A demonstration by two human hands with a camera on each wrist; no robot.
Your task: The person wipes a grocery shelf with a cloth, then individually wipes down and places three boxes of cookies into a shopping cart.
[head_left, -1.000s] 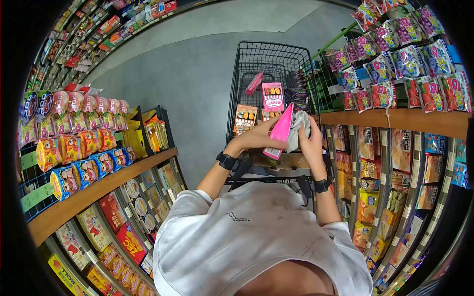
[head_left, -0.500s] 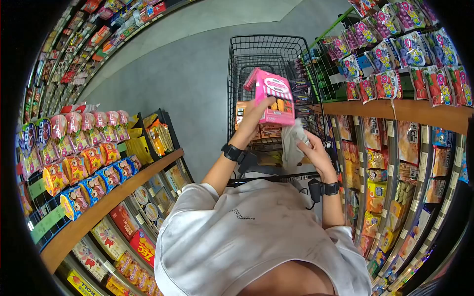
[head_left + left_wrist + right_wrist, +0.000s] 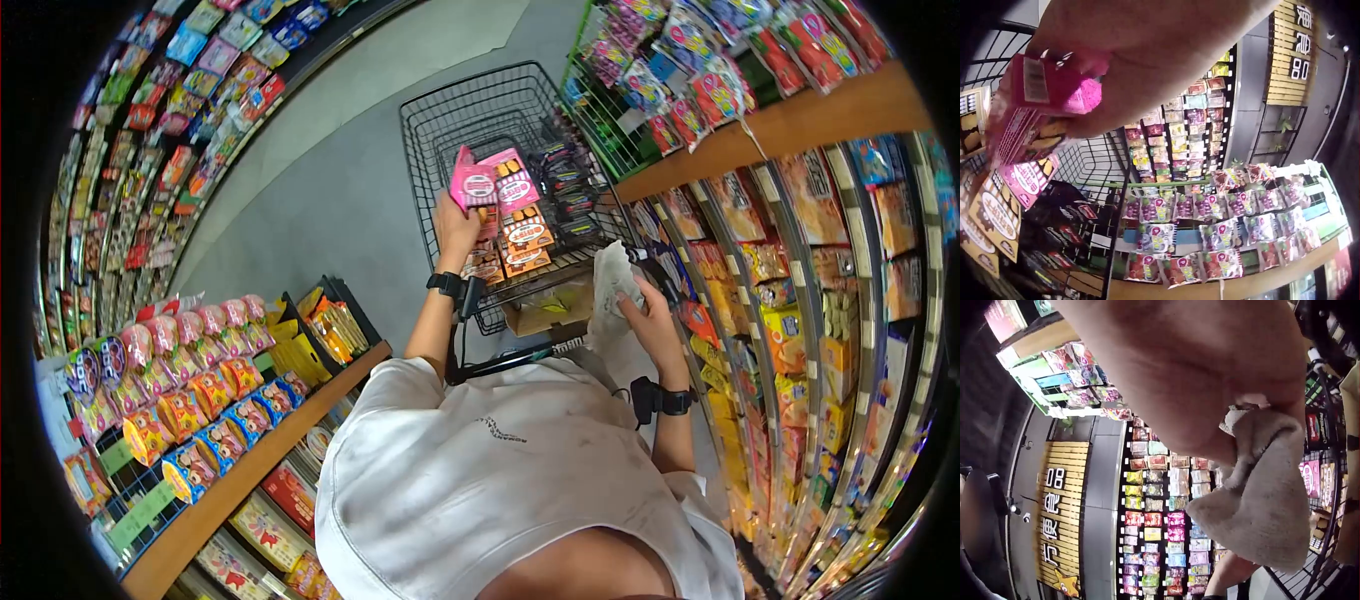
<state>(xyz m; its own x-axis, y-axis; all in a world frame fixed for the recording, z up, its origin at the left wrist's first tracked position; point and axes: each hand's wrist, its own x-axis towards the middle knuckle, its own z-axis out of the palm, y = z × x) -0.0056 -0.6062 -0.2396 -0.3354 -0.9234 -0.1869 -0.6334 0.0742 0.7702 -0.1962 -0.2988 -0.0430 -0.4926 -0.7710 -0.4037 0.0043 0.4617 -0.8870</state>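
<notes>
My left hand (image 3: 457, 228) holds a pink biscuit box (image 3: 474, 186) over the left side of a black wire shopping cart (image 3: 470, 82). In the left wrist view the box (image 3: 1035, 84) shows a white label on its end, and the hand hides part of it. Beside it in the cart lie another pink box (image 3: 517, 185) and several orange boxes (image 3: 526, 242) with biscuit pictures. Dark packets (image 3: 572, 200) are piled along the cart's right side. Near the handle, my right hand (image 3: 652, 322) grips a crumpled grey cloth (image 3: 1266, 494) that hangs down from the fingers.
A cardboard box (image 3: 548, 316) sits below the basket at the near end. Shelves with hanging candy bags (image 3: 715, 92) stand close on the right. On the left, a wooden ledge (image 3: 260, 445) carries rows of snack bags (image 3: 215, 390). Grey floor (image 3: 330, 200) lies ahead.
The left hand has turned the pink box and moved it left, away from the cloth. The right hand keeps the cloth, now lower by the handle. The head view has rotated.
</notes>
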